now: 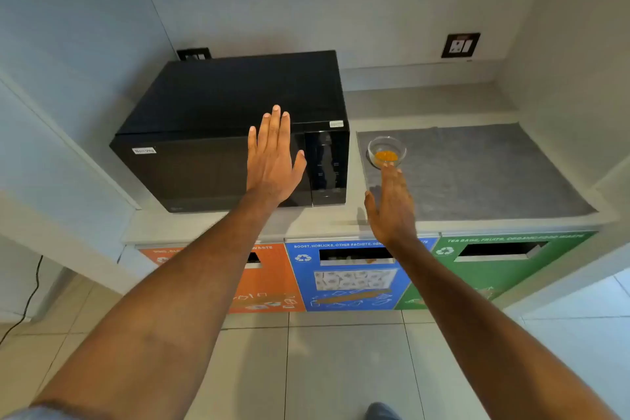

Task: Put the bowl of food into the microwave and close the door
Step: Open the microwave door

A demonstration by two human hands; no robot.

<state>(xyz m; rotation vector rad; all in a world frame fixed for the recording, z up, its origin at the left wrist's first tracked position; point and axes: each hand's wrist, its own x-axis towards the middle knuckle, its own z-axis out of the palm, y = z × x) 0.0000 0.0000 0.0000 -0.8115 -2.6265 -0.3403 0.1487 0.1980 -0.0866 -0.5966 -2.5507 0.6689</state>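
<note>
The left hand [272, 160] was released, fingers extended and flat, in front of the closed door of the microwave [235, 133]; contact with the door could not be confirmed. The right hand [392, 204] was also released and empty, fingertips reaching toward the bowl [387, 151], just short of its near rim. The bowl, clear and round, stood upright on a grey mat [477, 170] on the counter [351, 222], immediately right of the microwave, holding orange food. The microwave's long axis ran left to right, door facing the person. A door label read "Non-Veg". Below the hands, bin panels [347, 280] read "WASTE" and "BOOST, HORLICKS, OTHER SACHETS".
</note>
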